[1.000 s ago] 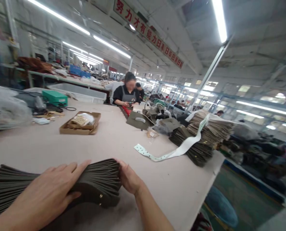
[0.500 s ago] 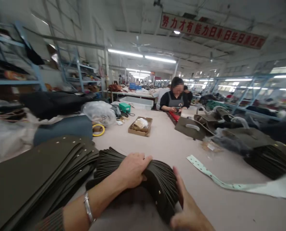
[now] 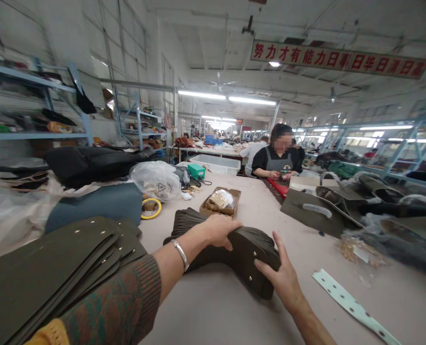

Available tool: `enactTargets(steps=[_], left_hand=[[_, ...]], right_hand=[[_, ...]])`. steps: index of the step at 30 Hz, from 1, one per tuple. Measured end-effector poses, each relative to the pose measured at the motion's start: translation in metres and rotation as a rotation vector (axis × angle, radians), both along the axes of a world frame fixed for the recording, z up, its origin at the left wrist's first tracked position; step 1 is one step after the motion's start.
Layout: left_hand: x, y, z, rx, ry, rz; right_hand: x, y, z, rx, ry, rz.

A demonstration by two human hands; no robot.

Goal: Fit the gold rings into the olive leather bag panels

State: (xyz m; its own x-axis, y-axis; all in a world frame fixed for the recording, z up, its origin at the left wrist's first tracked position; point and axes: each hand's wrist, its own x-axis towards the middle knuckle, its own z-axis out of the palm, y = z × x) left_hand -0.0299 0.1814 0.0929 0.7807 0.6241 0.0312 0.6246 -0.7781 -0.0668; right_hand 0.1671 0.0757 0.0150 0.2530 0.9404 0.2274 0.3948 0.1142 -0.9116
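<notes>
Left hand (image 3: 218, 231) clamps the dark panel stack (image 3: 240, 251) mid-length; right hand (image 3: 284, 279) (spread apart) brackets its right end, long axis running crosswise.

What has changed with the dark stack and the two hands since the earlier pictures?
The dark stack has shifted toward the cardboard box, and its fanned right end looks more closed. The right hand has brought its thumb up to the stack's front face, near the gold studs. The view has swung left. The left hand stays on top.
</notes>
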Motion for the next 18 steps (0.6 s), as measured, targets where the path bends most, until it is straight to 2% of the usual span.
enactTargets(steps=[4,7,11,18], left_hand=[[0.005,0.045,0.0,-0.034,-0.013,-0.033],[0.011,0.07,-0.004,-0.062,-0.009,-0.015],[0.017,0.092,-0.013,-0.081,-0.004,0.019],[0.014,0.119,-0.022,-0.007,-0.05,0.046]], right_hand=[[0.006,0.046,0.0,0.029,0.061,-0.025],[0.013,0.078,-0.01,0.038,0.145,-0.061],[0.024,0.112,-0.023,0.037,0.18,-0.107],[0.033,0.157,-0.028,0.114,0.094,-0.07]])
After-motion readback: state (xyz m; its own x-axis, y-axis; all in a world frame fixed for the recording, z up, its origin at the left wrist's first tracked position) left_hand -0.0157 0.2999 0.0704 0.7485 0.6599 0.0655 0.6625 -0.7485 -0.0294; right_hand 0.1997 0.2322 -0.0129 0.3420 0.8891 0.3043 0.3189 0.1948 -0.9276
